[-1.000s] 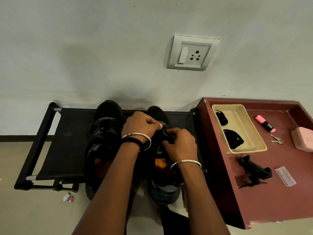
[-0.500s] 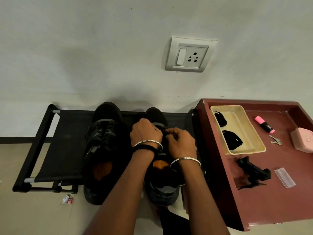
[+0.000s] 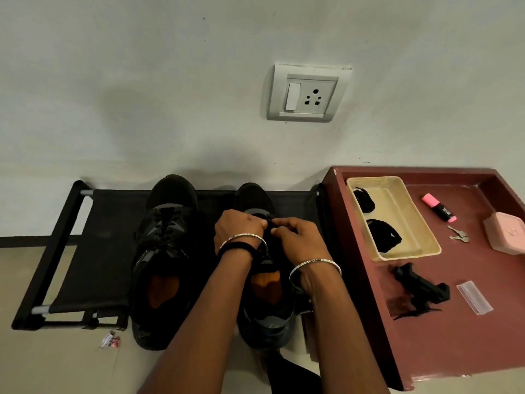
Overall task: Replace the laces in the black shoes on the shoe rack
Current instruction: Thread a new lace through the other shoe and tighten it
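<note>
Two black shoes stood side by side on the shoe rack [image 3: 93, 251], toes toward the wall. Both hands were over the right shoe [image 3: 255, 199]. The left hand [image 3: 237, 228] and right hand [image 3: 297, 237] had their fingers curled, pinching a black lace [image 3: 269, 222] between them. The left shoe [image 3: 170, 223] stood laced just beside it. Two black bundles lay in a tray [image 3: 409, 211] on the counter [image 3: 454, 351].

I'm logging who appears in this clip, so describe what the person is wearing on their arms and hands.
Both forearms are bare, with no sleeves in view and no gloves. By the left hand, the wrist carries a thin silver bangle and a black band. The wrist by the right hand carries a single silver bangle.
</note>
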